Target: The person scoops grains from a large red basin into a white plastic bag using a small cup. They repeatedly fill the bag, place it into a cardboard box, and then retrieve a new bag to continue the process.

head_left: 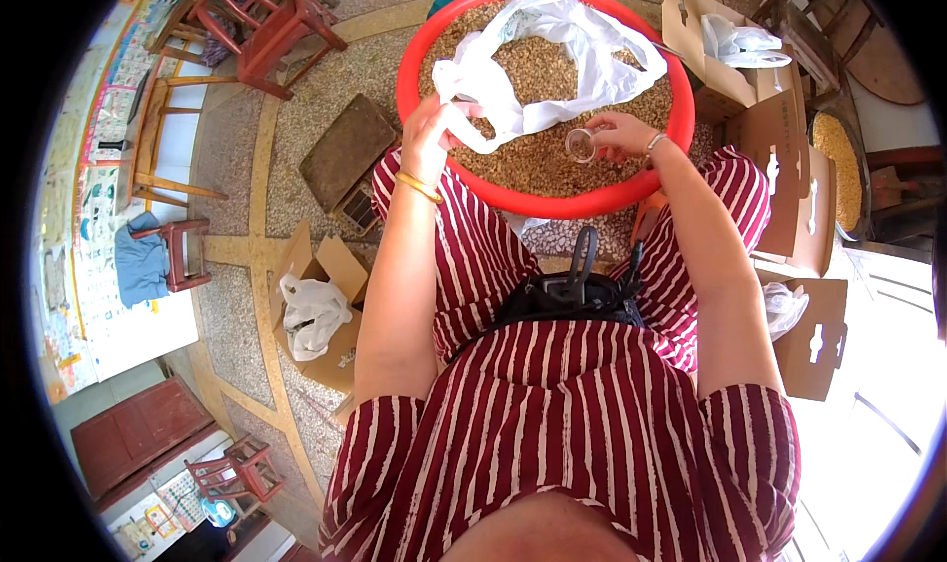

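Observation:
A wide red basin (pixel 546 207) in front of my knees is filled with small brown grains or pieces (pixel 552 173), too fine to identify. Over it lies a white plastic bag (pixel 592 89), its mouth spread wide, with more of the brown pieces showing through the opening. My left hand (pixel 430 128) pinches the bag's near left edge at the basin's left side. At the right, my right hand (pixel 623 136) grips a small clear cup (pixel 581 145) just above the loose pieces, beside the bag's near edge.
Cardboard boxes (pixel 779 168) line my right, one with a white bag (pixel 740 44) on top. An open carton (pixel 330 360) with a white bag stands left, near a low wooden stool (pixel 347 153). Red chairs (pixel 266 35) stand farther left; a round tray of yellow grain (pixel 837 168) is far right.

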The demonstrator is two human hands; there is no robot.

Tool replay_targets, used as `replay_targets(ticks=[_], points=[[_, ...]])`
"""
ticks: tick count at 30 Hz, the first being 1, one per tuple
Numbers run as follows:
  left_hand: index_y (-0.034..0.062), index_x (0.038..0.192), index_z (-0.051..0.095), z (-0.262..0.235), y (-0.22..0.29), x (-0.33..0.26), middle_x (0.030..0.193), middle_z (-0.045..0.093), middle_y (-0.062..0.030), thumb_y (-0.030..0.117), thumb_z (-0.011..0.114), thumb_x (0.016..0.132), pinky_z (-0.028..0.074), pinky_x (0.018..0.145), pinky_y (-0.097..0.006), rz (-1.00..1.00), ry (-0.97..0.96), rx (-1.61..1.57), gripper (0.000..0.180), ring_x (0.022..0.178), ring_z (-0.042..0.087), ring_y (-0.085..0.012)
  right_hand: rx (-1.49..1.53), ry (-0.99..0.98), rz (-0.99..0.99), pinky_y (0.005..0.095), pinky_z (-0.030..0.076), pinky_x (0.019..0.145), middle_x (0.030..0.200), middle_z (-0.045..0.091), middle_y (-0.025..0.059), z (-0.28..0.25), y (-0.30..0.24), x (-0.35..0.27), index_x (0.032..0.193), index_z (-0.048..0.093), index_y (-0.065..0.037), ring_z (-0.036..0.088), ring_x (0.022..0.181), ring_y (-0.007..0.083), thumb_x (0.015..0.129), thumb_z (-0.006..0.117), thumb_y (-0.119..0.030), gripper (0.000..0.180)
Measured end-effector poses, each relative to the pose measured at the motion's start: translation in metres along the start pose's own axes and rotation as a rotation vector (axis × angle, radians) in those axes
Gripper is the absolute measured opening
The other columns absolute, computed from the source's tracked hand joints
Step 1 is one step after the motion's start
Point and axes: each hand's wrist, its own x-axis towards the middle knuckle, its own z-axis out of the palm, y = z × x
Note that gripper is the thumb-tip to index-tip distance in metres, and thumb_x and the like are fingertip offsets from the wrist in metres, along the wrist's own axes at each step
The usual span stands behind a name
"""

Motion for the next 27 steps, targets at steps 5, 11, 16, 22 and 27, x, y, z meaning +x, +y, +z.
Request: replay_targets(ticks=[5, 11, 16, 22, 27], points=[[-0.0027, 0.122, 0.044, -0.003, -0.002, 0.001, 0.09, 0.062, -0.0157, 0.04, 0.048, 0.085, 0.051, 0.06, -0.025, 0.004, -0.05, 0.023, 0.057, 0.07, 0.062, -0.0159, 0.298, -0.039, -0.11, 0.0242, 0.046, 0.049, 0.073, 0.06, 0.0053, -0.006, -0.04, -0.037, 0.115, 0.048, -0.004, 0.055, 0.055, 0.0097, 0.077, 0.064, -0.026, 0.046], [-0.0038, 0.111, 0.054, -0.005, -0.004, 0.003, 0.083, 0.064, -0.0148, 0.035, 0.049, 0.087, 0.049, 0.057, -0.023, -0.033, -0.125, 0.024, 0.046, 0.062, 0.061, -0.0134, 0.278, 0.393, -0.415, 0.0232, 0.048, 0.05, 0.077, 0.059, 0.0031, 0.007, -0.059, -0.018, 0.113, 0.052, -0.008, 0.057, 0.056, 0.0109, 0.076, 0.065, -0.016, 0.041], [-0.0039, 0.113, 0.053, -0.002, -0.002, 0.003, 0.081, 0.064, -0.015, 0.035, 0.049, 0.087, 0.048, 0.059, -0.024, -0.057, -0.155, -0.01, 0.047, 0.062, 0.061, -0.0141, -0.407, 0.85, -0.677, 0.0345, 0.049, 0.078, 0.116, 0.046, 0.0152, 0.022, -0.066, 0.007, 0.118, 0.05, -0.022, 0.056, 0.094, 0.0299, 0.068, 0.061, -0.006, 0.053], [-0.0028, 0.119, 0.049, 0.005, -0.001, 0.004, 0.083, 0.063, -0.0162, 0.036, 0.047, 0.088, 0.048, 0.061, -0.024, -0.032, -0.162, -0.012, 0.049, 0.066, 0.06, -0.0146, -0.748, 0.94, -0.771, 0.0366, 0.049, 0.078, 0.118, 0.046, 0.0082, 0.032, -0.072, 0.014, 0.119, 0.049, -0.026, 0.056, 0.094, 0.0297, 0.068, 0.06, -0.004, 0.056], [-0.0021, 0.123, 0.044, 0.004, -0.003, 0.004, 0.088, 0.063, -0.0164, 0.036, 0.047, 0.088, 0.049, 0.06, -0.023, -0.018, -0.191, -0.023, 0.051, 0.066, 0.06, -0.0133, -0.707, 0.997, -0.873, 0.0348, 0.05, 0.076, 0.115, 0.047, 0.0078, 0.026, -0.075, 0.011, 0.117, 0.05, -0.026, 0.056, 0.092, 0.0288, 0.067, 0.062, -0.004, 0.056]])
